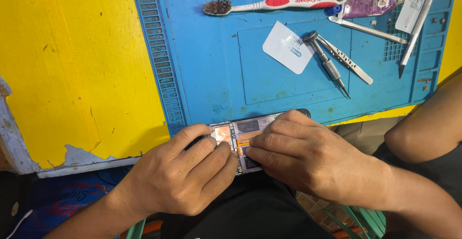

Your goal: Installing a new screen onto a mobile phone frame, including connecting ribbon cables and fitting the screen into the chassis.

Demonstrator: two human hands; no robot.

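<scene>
Both hands clamp the opened phone at the mat's six o'clock edge: left hand steadies it, right hand fingertips press its internals.

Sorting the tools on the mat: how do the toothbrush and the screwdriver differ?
The toothbrush is white and red plastic with worn brown bristles; the screwdriver is grey metal ending in a fine tip. The toothbrush lies nearly level across the blue mat; the screwdriver lies slanted, beside tweezers. Neither is touched by a hand.
</scene>
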